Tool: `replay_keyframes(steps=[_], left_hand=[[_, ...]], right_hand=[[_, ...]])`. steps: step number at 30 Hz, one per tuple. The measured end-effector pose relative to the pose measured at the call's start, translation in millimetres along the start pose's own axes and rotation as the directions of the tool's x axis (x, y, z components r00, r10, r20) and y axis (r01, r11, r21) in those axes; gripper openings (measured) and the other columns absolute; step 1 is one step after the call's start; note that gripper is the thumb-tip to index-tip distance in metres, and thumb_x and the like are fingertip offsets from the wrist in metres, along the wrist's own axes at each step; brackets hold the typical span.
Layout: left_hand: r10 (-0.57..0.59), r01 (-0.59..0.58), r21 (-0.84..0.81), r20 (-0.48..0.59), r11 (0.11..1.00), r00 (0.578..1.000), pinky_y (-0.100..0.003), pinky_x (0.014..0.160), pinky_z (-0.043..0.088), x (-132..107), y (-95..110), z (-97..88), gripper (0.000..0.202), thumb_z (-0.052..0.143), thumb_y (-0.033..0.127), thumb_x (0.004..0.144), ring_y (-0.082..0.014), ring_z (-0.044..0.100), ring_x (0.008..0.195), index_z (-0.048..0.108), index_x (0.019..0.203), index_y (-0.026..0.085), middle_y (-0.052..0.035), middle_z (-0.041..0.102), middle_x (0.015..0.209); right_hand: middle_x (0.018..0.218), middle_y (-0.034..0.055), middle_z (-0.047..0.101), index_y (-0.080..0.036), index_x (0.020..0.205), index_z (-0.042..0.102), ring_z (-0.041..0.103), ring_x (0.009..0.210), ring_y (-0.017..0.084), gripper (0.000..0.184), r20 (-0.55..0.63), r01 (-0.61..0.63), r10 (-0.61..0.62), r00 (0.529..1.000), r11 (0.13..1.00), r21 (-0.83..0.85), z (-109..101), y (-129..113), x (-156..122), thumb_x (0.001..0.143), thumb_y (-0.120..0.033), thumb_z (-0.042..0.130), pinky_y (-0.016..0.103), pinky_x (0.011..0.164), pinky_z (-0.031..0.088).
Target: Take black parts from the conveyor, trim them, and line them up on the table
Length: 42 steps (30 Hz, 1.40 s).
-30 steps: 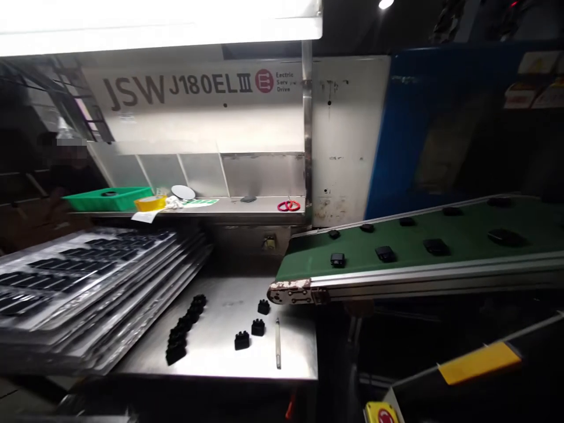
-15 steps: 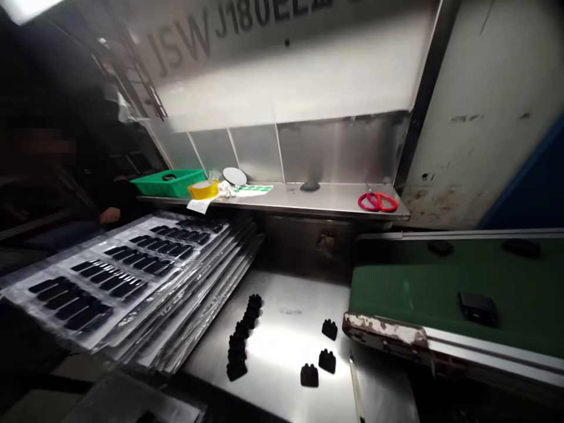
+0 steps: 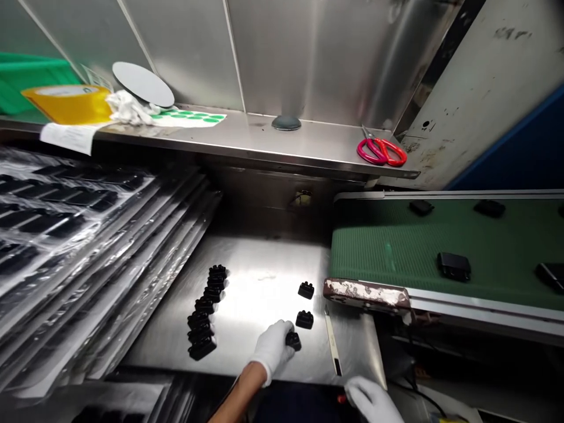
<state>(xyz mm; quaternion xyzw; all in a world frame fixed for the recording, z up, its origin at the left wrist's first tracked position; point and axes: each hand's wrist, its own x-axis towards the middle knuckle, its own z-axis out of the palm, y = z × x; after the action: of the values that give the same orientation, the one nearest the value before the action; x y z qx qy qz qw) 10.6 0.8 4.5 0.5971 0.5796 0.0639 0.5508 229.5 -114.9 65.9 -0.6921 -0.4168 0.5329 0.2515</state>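
My left hand [image 3: 272,351], in a white glove, reaches onto the steel table [image 3: 259,276] and closes its fingertips on a small black moulded part [image 3: 294,341]. Two more loose black parts [image 3: 305,319] lie just beyond it. To the left, several of the same parts stand in a row [image 3: 205,314]. My right hand [image 3: 372,400], also gloved, sits low at the table's front right corner, fingers apart, nothing seen in it. A thin metal tool [image 3: 332,348] lies between the two hands.
A green conveyor belt [image 3: 388,252] carrying flat black parts [image 3: 453,265] ends over the table's right side. Stacked clear trays of black parts [image 3: 66,235] fill the left. The shelf [image 3: 264,144] holds red scissors [image 3: 381,151], yellow tape [image 3: 66,103], a green bin [image 3: 26,73] and a sticker sheet [image 3: 189,116].
The view has dropped and closed in on the table. Both gloved hands have come into view, and the left hand has reached the nearest loose black part.
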Motion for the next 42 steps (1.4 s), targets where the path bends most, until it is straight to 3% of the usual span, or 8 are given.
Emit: replay_keyframes(steps=[4,10,14,17,21,25,31,42], left_hand=[[0.094,-0.05,-0.35,0.112,0.935,0.989,-0.028,0.068,0.046,-36,29,1.9,0.031,0.07,0.009,0.063,-0.0151,0.055,0.07,0.055,0.088,0.018,0.0037,0.055,0.073],[0.232,-0.166,-0.571,0.044,0.804,0.972,-0.029,0.084,0.047,-84,62,-3.9,0.035,0.083,0.02,0.065,-0.0191,0.061,0.092,0.063,0.094,0.02,-0.0015,0.064,0.095],[0.507,-0.491,-0.515,-0.123,0.702,0.853,-0.032,0.09,0.048,-91,63,-11.7,0.028,0.077,0.014,0.074,-0.0213,0.062,0.099,0.069,0.097,0.028,-0.0013,0.067,0.098],[0.575,-0.579,-0.435,-0.156,0.69,0.803,-0.033,0.091,0.049,-92,65,-17.3,0.032,0.071,0.01,0.077,-0.0216,0.063,0.101,0.069,0.102,0.03,-0.0013,0.068,0.104],[0.307,-0.242,-0.566,0.022,0.789,0.951,-0.032,0.082,0.052,-94,81,-23.4,0.055,0.082,0.011,0.062,-0.0235,0.066,0.094,0.058,0.11,0.024,-0.0035,0.069,0.098],[0.19,0.062,-0.685,0.285,0.726,0.939,-0.037,0.09,0.051,-100,99,-32.2,0.073,0.077,-0.001,0.057,-0.0252,0.066,0.099,0.048,0.119,0.023,-0.0062,0.068,0.104],[0.187,0.069,-0.696,0.285,0.715,0.94,-0.034,0.08,0.05,-102,97,-37.1,0.057,0.068,0.001,0.061,-0.0219,0.064,0.091,0.053,0.111,0.022,-0.0014,0.066,0.095],[0.081,0.102,-0.624,0.258,0.775,0.963,-0.028,0.069,0.043,-108,112,-42.6,0.043,0.062,0.0,0.054,-0.0149,0.055,0.077,0.058,0.094,0.017,0.0033,0.06,0.08]], right_hand=[[0.064,-0.0014,0.059,-0.019,0.079,0.069,0.055,0.061,0.017,0.014,0.017,0.024,-0.025,1.0,0.998,0.053,21,-17,16,0.075,-0.03,0.062,0.03,0.06,0.042],[0.056,-0.0056,0.044,-0.018,0.063,0.06,0.039,0.053,0.01,0.003,0.048,0.001,-0.015,0.999,0.964,0.265,24,-82,-9,0.064,-0.017,0.063,0.024,0.051,0.028],[0.053,-0.0072,0.038,-0.018,0.061,0.057,0.033,0.051,0.009,0.01,0.078,-0.066,0.044,0.996,0.944,0.322,19,-104,-24,0.058,-0.011,0.063,0.024,0.05,0.026],[0.059,-0.0046,0.042,-0.019,0.054,0.052,0.037,0.054,0.009,0.013,-0.007,0.022,-0.021,1.0,0.969,0.246,23,-104,-29,0.056,-0.01,0.061,0.023,0.05,0.03],[0.06,-0.0037,0.046,-0.02,0.058,0.059,0.042,0.053,0.01,0.012,-0.127,0.267,-0.26,0.957,0.963,0.039,28,-91,-30,0.061,-0.008,0.06,0.023,0.047,0.031],[0.06,-0.0039,0.049,-0.02,0.066,0.066,0.044,0.051,0.009,0.01,-0.178,0.436,-0.454,0.873,0.89,-0.133,25,-78,-29,0.069,-0.011,0.065,0.022,0.048,0.036],[0.064,-0.0028,0.058,-0.019,0.075,0.067,0.052,0.056,0.011,0.026,-0.022,0.588,-0.616,0.787,0.761,-0.274,18,-71,-25,0.064,0.002,0.057,0.023,0.054,0.042],[0.063,-0.0021,0.06,-0.019,0.072,0.067,0.058,0.056,0.012,0.027,-0.084,0.645,-0.672,0.736,0.733,-0.218,19,-78,-25,0.061,0.001,0.053,0.022,0.051,0.043]])
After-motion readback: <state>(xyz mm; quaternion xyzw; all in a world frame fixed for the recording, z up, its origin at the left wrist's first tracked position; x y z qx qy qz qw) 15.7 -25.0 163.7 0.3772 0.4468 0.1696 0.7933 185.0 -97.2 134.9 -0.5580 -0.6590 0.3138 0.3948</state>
